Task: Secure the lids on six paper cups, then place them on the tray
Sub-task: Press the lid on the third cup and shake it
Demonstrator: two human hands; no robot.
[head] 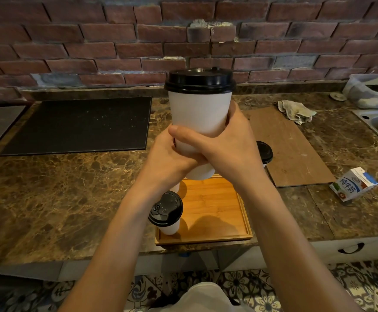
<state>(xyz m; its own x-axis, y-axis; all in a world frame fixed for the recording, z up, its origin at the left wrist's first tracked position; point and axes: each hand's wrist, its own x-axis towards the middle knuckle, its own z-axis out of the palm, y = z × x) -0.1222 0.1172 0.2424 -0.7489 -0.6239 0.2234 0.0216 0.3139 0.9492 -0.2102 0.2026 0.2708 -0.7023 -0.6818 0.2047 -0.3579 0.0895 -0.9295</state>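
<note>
The left hand point(170, 158) and right hand point(226, 145) are gripping the lower half of a white paper cup point(200, 113) with its black lid point(200, 81) on, holding it upright above the bamboo tray point(217, 206) at the counter's point(48, 199) front edge.

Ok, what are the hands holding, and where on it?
The left hand and right hand both grip one white paper cup around its lower body; neither touches its black lid.
</note>
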